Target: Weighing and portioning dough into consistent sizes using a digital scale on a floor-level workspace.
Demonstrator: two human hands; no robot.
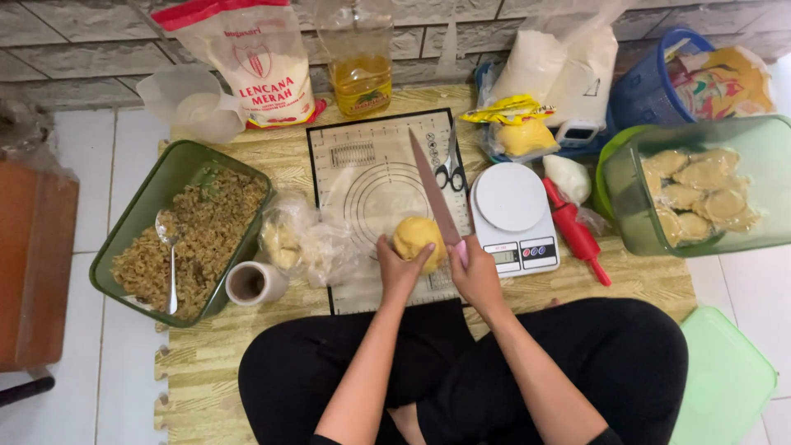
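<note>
My left hand (401, 265) cupping the yellow dough ball (418, 239) from its left, right hand (475, 272) closed on the knife (434, 196), blade seemingly just touching the dough's right edge, all on the baking mat (362, 177)

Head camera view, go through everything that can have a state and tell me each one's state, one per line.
left hand: gripping the dough ball
dough ball: whole, on the baking mat
right hand: holding the knife
knife: blade against the dough ball
green container: uncovered, full of filling, spoon inside
clear tub: uncovered, holds shaped pastries
scissors: closed
oil bottle: partly full
</note>
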